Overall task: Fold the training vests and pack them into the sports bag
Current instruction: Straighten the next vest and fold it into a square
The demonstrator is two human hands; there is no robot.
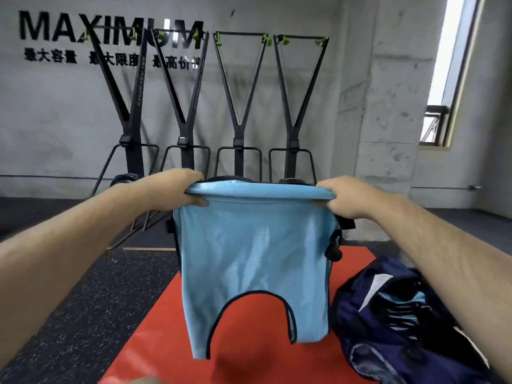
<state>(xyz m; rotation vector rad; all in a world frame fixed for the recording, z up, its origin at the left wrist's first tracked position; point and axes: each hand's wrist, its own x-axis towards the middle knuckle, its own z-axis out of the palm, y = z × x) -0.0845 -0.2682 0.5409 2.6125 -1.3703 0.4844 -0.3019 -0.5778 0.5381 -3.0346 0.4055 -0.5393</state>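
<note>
1. Red mat (pixel 249 356) covers the nearest part of the floor, running from the bottom edge toward the middle of the scene.
2. On the near right of the mat lies a navy sports bag (pixel 388 342), gaping open; light-blue fabric with dark trim (pixel 399 309) shows inside it.
3. Above the mat, just left of the bag, hangs a light-blue mesh training vest (pixel 255 245), held up in the air. An arched cut-out edged in dark trim is at its lower end, and two strap-like ends dangle just over the mat.
4. The left hand (pixel 177 189) grips the vest's top left corner, fingers curled over the far side of the rolled edge and thumb pressing on the near side.
5. The right hand (pixel 349 198) pinches the top right corner the same way, so the top edge is stretched between both hands.
6. Dark speckled flooring (pixel 110 286) lies to the left of the mat.
7. Farther back, four black Y-shaped exercise machines (pixel 238 120) stand in a row against a grey wall.
8. Black lettering reading MAXIMUM (pixel 110 26) is on the wall at far left; a bright window (pixel 454 65) is at far right.
</note>
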